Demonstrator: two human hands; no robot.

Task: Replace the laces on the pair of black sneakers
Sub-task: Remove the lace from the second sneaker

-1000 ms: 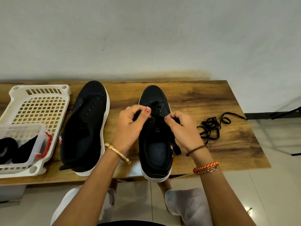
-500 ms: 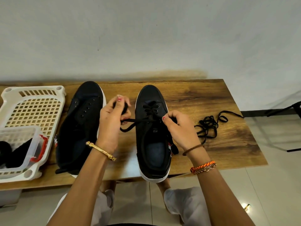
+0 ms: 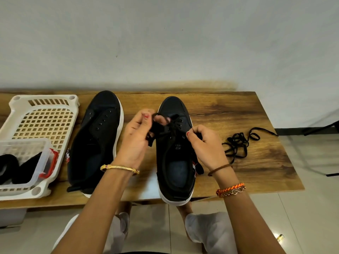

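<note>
Two black sneakers with white soles stand on the wooden table (image 3: 229, 107), toes pointing away from me. The left sneaker (image 3: 97, 136) shows bare eyelets and no lace. The right sneaker (image 3: 175, 156) carries a black lace (image 3: 170, 125) through its upper eyelets. My left hand (image 3: 136, 138) holds a loop of that lace at the shoe's left side. My right hand (image 3: 203, 143) pinches the lace's other part at the shoe's right side, and a loose end hangs below it. A second loose black lace (image 3: 240, 142) lies tangled on the table to the right.
A white perforated basket (image 3: 44, 114) sits at the table's left end. A clear plastic box (image 3: 27, 162) with red clips rests in it and holds dark items. The right sneaker's heel overhangs the table's front edge. Tiled floor lies below.
My left hand, which had drawn the lace out to the left, has come back toward the right sneaker with the lace looped in its fingers. My right hand has stayed put.
</note>
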